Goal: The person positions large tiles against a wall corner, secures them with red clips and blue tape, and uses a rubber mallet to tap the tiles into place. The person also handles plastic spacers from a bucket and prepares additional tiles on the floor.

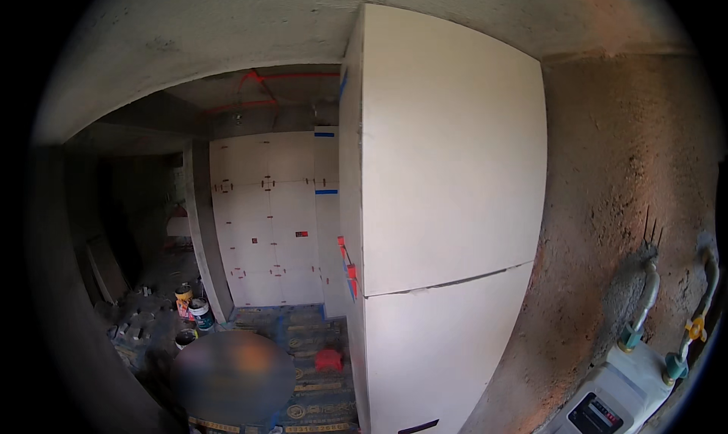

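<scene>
Two large pale panels faced the wearer on a squared column [353,169]: the upper panel [455,153] sat above the lower panel [440,350], and a dark, uneven seam [462,278] ran between them from the column's left corner to its right edge. Neither of the hands came into view, so whether they were released, clenched or grasping something could not be told. Red clips [351,275] stood at the left corner, just beside that end of the seam. Right of the column, a rough bare wall [629,153] stood behind a pale meter [633,377] joined to silvery pipes [650,294]. Beyond the left corner, a far wall [292,214] of similar panels bore small red pieces along its joints, with blue strips [326,192] near its right edge. Buckets [201,316] stood near the foot of a narrow pier [203,229], and a red object [328,360] lay on the printed floor covering [322,404], nearer the column. Judging by the clips and the open seam, the step in hand looked like setting the panels in line; any move at the seam would call for keeping both faces flush.
</scene>
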Motion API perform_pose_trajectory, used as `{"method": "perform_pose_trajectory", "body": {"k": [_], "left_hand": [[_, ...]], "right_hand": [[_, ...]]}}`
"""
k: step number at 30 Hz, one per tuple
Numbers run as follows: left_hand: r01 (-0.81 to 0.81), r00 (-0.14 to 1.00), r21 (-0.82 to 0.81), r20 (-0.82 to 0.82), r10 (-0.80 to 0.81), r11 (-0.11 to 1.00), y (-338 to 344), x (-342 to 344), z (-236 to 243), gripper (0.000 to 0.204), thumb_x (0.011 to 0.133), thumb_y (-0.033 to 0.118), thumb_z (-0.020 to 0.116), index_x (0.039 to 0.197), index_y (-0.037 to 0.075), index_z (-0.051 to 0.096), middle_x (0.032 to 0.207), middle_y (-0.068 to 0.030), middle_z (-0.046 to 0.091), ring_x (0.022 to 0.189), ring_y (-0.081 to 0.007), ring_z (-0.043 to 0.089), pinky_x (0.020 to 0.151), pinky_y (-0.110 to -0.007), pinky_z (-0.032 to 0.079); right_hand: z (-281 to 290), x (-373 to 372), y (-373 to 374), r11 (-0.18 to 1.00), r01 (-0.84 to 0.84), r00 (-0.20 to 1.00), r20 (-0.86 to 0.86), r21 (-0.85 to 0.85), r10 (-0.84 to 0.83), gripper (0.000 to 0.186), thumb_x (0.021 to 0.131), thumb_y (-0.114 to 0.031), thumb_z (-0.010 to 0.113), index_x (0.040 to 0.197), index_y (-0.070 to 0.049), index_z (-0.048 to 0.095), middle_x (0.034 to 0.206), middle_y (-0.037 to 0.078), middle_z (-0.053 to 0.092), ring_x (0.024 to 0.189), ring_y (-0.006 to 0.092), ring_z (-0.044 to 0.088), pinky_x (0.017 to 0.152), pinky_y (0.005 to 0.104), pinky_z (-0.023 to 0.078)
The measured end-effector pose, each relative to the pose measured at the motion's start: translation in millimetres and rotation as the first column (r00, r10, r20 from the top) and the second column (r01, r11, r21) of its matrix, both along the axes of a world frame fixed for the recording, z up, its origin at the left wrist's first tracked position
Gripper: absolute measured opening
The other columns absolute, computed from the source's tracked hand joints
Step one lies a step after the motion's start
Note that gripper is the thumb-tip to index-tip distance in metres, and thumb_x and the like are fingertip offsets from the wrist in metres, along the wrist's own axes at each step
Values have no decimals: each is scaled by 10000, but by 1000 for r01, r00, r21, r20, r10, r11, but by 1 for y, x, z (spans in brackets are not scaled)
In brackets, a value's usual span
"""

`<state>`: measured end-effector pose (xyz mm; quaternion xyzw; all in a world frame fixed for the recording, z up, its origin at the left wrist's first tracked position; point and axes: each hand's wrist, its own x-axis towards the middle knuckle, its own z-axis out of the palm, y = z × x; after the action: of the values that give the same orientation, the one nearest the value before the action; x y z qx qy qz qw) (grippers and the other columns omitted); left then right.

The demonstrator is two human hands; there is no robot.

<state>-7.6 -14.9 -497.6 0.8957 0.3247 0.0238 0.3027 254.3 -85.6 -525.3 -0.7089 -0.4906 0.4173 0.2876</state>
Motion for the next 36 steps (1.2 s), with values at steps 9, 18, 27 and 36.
{"method": "perform_pose_trajectory", "body": {"k": [9, 18, 27, 36], "left_hand": [[-940, 340, -167, -441, 831, 296, -191, -283, -299, 213, 819, 213, 520, 762, 61, 658, 791, -139, 665, 757, -293, 650, 677, -430, 514], [-996, 61, 6, -671, 739, 87, -519, -203, -422, 235, 815, 179, 494, 822, 55, 693, 888, -158, 679, 815, -278, 663, 714, -411, 526], [-917, 42, -352, -555, 831, -189, -506, -220, -443, 272, 763, 353, 668, 897, 121, 711, 904, -108, 693, 821, -228, 660, 714, -364, 524], [-900, -257, -375, 50, 965, -220, -189, -450, -496, 357, 742, 382, 695, 896, 61, 681, 786, -112, 667, 680, -236, 640, 616, -372, 511]], "right_hand": [[-14, -48, 12, 971, -235, 969, 65, -49, 238, 328, 928, -301, 471, 983, -11, 614, 776, 136, 636, 679, 263, 619, 651, 381, 499], [-64, -71, -29, 778, -492, 839, 26, -391, 544, 317, 925, -299, 476, 1012, -25, 611, 786, 135, 634, 690, 264, 613, 656, 384, 496], [-145, -160, -53, 618, -617, 739, -90, -487, 667, 310, 922, -296, 480, 1041, -40, 608, 797, 134, 633, 701, 265, 607, 661, 387, 493], [-240, -281, 32, 740, -618, 757, 53, -266, 651, 307, 919, -294, 485, 1071, -55, 605, 807, 133, 631, 712, 266, 601, 666, 389, 490]]}}
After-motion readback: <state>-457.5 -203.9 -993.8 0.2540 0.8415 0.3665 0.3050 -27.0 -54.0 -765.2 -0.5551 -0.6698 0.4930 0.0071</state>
